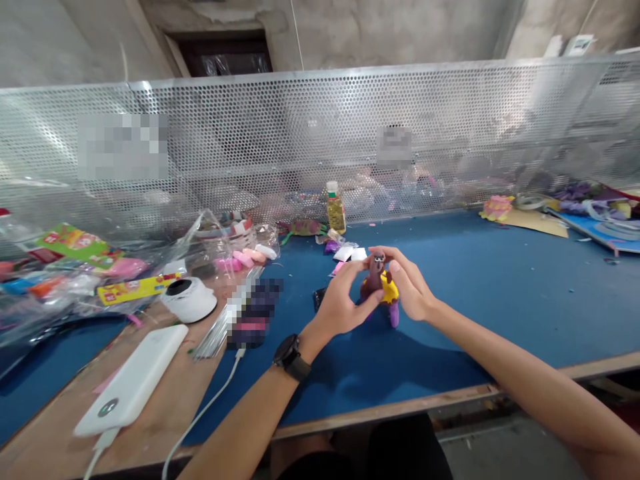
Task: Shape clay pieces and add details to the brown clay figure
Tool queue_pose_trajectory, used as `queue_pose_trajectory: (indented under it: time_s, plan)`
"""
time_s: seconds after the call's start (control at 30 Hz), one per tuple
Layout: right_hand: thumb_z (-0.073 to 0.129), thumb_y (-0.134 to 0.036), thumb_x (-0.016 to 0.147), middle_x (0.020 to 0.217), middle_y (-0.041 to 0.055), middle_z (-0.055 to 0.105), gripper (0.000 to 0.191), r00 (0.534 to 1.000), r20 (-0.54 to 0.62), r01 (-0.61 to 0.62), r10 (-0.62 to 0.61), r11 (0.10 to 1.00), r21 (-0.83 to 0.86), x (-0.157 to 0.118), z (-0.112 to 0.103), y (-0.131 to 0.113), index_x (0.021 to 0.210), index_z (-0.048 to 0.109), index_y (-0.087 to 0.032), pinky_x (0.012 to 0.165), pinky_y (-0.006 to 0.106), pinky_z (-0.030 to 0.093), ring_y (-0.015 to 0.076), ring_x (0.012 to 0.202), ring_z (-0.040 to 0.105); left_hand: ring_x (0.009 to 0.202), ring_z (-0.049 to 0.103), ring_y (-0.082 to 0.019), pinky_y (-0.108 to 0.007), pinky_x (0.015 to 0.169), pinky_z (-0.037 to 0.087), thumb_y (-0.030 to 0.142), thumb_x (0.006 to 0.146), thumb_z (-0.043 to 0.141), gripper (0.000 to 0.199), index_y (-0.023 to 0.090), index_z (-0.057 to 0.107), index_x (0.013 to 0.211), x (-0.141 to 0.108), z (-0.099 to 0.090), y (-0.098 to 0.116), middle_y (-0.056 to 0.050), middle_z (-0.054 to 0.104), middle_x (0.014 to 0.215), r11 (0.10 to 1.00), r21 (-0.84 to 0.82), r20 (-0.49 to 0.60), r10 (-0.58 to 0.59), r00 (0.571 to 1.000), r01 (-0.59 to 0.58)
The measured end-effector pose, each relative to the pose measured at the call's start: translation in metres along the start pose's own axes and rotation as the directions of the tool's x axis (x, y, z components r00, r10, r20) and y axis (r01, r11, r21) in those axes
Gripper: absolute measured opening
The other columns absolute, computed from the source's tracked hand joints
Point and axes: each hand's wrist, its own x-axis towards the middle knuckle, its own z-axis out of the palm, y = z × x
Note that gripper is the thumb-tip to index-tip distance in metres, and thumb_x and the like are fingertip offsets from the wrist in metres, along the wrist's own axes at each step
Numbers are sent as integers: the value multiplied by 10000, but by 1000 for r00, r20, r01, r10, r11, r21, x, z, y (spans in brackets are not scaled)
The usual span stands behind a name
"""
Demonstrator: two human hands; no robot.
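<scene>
A small clay figure (375, 283) with a brown head and neck, white eyes, a yellow part and purple legs stands upright on the blue table mat (500, 287). My left hand (343, 300), with a black watch on its wrist, holds the figure's left side, thumb across its front. Curved around the upper right side, my right hand (411, 285) has its fingers against the figure near the head. Some fingertips are hidden behind the figure.
Left of my hands lie a phone (255, 310), a white power bank (133, 380) with a cable, a white round object (189, 299) and clay packets. A yellow-liquid bottle (335, 210) stands before the perforated metal screen (300, 147). A pink-yellow figure (497, 207) sits back right.
</scene>
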Motion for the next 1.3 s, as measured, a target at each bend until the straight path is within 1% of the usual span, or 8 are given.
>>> queue_pose_trajectory:
  time_s: [0.1,0.2,0.37,0.53,0.7,0.8,1.13,1.3]
  plan:
    - [407,-576,1078,986,53,710,443,999,-40,-14,13,1000,-20,2,2,1,1313,568,-237,765,343,598,210,892,722,1022,718,-227,-384,922,572,342,915,740,275,211,647,1139,5,-2,10,-76,753,1116,997,11,-173,-73,982,76]
    - [412,-587,1073,1053,70,690,441,997,-58,42,-48,994,-98,3,4,0,1261,586,-228,832,351,583,210,960,690,961,739,-206,-349,861,585,350,903,763,277,227,671,1133,8,-4,16,-50,775,1060,994,6,-242,-103,965,107]
    - [342,-618,1079,1056,76,653,484,991,-49,114,-121,984,-137,3,5,-2,1264,574,-236,859,366,567,213,971,655,1003,741,-200,-333,842,601,330,930,743,305,242,685,1216,9,-7,19,-55,780,1112,998,42,-249,-28,968,40]
    - [380,-639,1063,1085,89,638,474,989,-54,131,-139,982,-138,4,7,-3,1234,557,-234,829,364,566,215,959,643,1031,731,-202,-348,886,609,292,961,699,264,234,706,1218,10,-10,21,-68,777,1143,992,114,-229,74,971,-49]
    - [400,-610,1068,1060,89,656,432,996,-61,65,-71,992,-108,5,8,-1,1241,547,-243,791,366,580,226,957,661,1053,726,-217,-384,952,608,267,920,721,319,222,707,1235,10,-14,26,-80,766,1167,989,124,-219,107,970,-82]
    - [387,-588,1079,1044,85,668,414,996,-64,61,-69,992,-113,4,7,0,1240,553,-244,784,368,583,225,937,672,1065,723,-231,-404,966,608,250,887,736,344,213,708,1228,11,-16,28,-88,762,1172,987,130,-217,122,969,-95]
    - [322,-586,1095,1000,67,673,447,997,-58,46,-53,992,-118,3,7,-1,1253,563,-244,787,346,577,208,933,679,1005,735,-220,-381,871,634,291,894,751,244,219,742,1127,14,-15,37,-74,779,1099,987,146,-283,100,954,-60]
    - [323,-575,1098,1071,79,670,441,994,-56,86,-97,982,-168,4,6,-3,1237,572,-239,839,353,559,209,975,663,971,736,-203,-376,871,632,265,909,751,164,219,767,1065,16,-18,34,-62,783,1061,986,139,-292,133,947,-95]
